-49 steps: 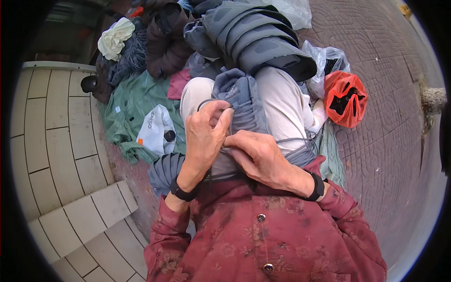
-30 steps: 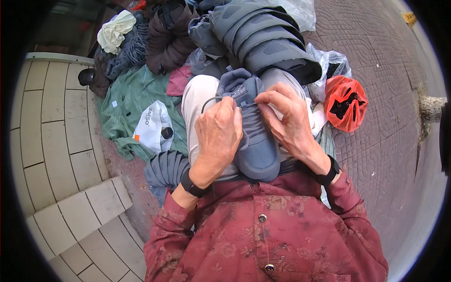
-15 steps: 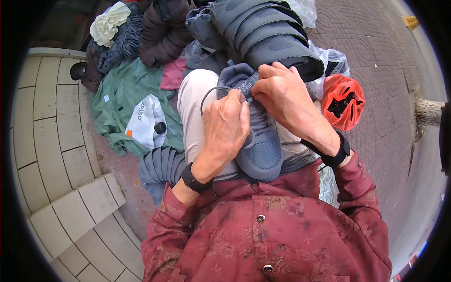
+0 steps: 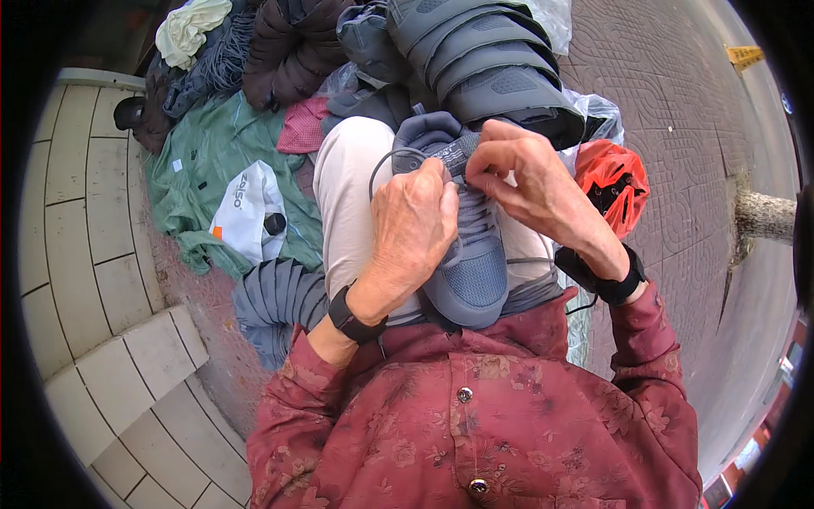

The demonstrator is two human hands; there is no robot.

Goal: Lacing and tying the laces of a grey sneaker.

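A grey-blue sneaker (image 4: 471, 270) lies on my lap, its toe toward my body and its padded collar away from me. My left hand (image 4: 414, 219) is closed at the shoe's left eyelet edge, pinching a grey shoelace (image 4: 374, 174) that loops out to the left. My right hand (image 4: 536, 182) has its thumb and fingertips pinched together by the tongue and the right eyelets. Whatever sits between those right fingertips is too small to make out. Lacing crosses the shoe's front, partly covered by my left hand.
Nested grey shoe uppers (image 4: 483, 76) are piled ahead, beside dark brown ones (image 4: 292, 55). Another grey stack (image 4: 280, 305) lies left of my lap. A green sack (image 4: 195, 182) bears a white plastic bag (image 4: 248, 216). A red bag (image 4: 606, 174) stands right, near a trunk (image 4: 763, 216).
My right hand has shifted slightly right, and its fingers have lifted a little from the shoe. My left hand keeps its pinch by the eyelets. The whole view has shifted slightly.
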